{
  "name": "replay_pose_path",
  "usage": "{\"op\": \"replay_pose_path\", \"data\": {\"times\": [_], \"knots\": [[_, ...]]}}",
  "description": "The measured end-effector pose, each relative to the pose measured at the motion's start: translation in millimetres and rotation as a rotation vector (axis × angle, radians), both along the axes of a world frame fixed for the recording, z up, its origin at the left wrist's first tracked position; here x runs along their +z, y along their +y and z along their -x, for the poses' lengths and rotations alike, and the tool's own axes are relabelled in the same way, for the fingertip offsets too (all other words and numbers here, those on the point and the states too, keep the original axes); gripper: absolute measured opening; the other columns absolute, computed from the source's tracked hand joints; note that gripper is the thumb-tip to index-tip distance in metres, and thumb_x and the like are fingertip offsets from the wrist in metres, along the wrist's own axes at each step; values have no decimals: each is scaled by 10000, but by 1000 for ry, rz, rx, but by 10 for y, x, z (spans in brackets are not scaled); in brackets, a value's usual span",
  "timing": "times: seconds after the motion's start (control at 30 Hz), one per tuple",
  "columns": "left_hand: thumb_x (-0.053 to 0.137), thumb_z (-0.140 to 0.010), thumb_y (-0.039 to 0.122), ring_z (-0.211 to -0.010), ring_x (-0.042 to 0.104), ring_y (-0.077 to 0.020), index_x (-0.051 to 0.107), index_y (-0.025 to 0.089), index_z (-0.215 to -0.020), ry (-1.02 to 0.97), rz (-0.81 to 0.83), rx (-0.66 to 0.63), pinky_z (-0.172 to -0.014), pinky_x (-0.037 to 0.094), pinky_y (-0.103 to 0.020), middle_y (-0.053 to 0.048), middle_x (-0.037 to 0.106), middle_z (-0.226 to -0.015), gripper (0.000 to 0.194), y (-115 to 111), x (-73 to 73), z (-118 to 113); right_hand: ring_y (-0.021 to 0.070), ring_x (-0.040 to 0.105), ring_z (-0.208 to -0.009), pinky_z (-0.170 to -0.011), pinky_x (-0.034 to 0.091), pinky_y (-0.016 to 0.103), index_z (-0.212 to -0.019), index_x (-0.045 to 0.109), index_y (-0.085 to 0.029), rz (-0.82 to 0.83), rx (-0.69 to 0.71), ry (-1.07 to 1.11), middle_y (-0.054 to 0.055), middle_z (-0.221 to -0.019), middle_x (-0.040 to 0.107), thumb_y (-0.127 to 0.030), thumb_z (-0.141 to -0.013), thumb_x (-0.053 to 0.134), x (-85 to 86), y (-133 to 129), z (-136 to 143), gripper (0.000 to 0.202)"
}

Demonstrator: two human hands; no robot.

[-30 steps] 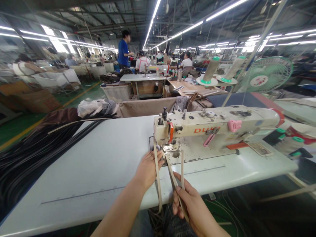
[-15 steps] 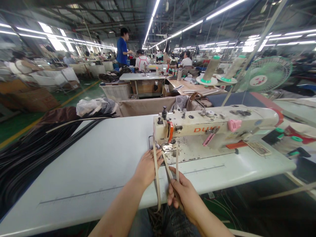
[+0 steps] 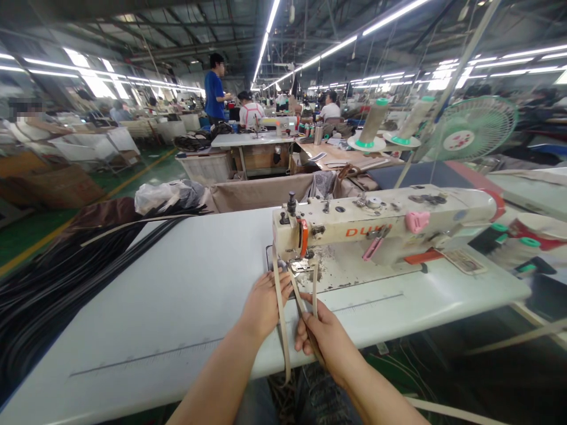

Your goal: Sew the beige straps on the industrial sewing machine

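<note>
My left hand (image 3: 263,304) lies flat at the needle end of the sewing machine (image 3: 447,208), its fingers stretched out next to the metal guide (image 3: 303,267). A narrow beige strip (image 3: 282,336) passes over that hand's fingers and droops past the table's front edge. Closer to me, my right hand (image 3: 326,335) is closed on another length of beige strip (image 3: 297,293), pinched between thumb and fingers, which leads up to the needle area. A further piece of strip (image 3: 315,289) stands up just behind the right hand. The needle tip is hidden.
Long black strips (image 3: 39,301) are heaped over the left side of the white table (image 3: 177,283). Thread cones (image 3: 372,123) and a green fan (image 3: 478,127) stand behind the machine. A fabric-lined bin (image 3: 261,193) adjoins the far edge. Other people work further back.
The view has shifted slightly. My right hand has moved a little up towards the needle with the strip; my left hand stays in nearly the same place beside the guide.
</note>
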State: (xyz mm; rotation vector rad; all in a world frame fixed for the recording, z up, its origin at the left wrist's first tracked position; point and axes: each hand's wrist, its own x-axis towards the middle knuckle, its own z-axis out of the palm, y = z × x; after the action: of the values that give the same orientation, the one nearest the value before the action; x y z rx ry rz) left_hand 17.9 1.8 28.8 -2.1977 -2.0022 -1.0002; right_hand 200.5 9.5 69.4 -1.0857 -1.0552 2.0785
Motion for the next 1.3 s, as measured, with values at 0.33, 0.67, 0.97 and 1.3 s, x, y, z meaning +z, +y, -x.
{"op": "replay_pose_path", "data": {"times": [0.33,0.67,0.97,1.3], "knots": [[458,-1089,313,-1358,609,-285,677,224,-1320,2,10,9,-1151,500,-558,-78,722,-1354,331,19,-45,-1,130,685,-549,-527,480,221,-1069,635,-170,94,0,29,-12,-691,721,-401,-772,824,31,-38,-199,421],[434,-1095,303,-1330,629,-288,658,205,-1330,40,22,-5,-1147,498,-542,-100,698,-1389,339,-10,44,-20,126,689,-570,-514,436,214,-1096,664,-162,85,82,7,-8,-746,708,-427,-845,780,-26,-215,-456,384],[481,-1078,273,-1325,633,-267,632,216,-1364,68,22,6,-1151,497,-514,-96,685,-1410,329,-20,27,-24,127,696,-565,-501,439,211,-1110,675,-173,91,144,2,-12,-734,701,-513,-828,794,-117,-354,-561,457],[464,-1086,283,-1333,627,-263,636,199,-1362,71,27,-6,-1161,485,-513,-102,682,-1413,336,-24,48,-29,113,658,-478,-439,411,196,-1042,707,-173,137,167,-26,-41,-642,675,-680,-625,875,-202,-392,-588,678]]}}
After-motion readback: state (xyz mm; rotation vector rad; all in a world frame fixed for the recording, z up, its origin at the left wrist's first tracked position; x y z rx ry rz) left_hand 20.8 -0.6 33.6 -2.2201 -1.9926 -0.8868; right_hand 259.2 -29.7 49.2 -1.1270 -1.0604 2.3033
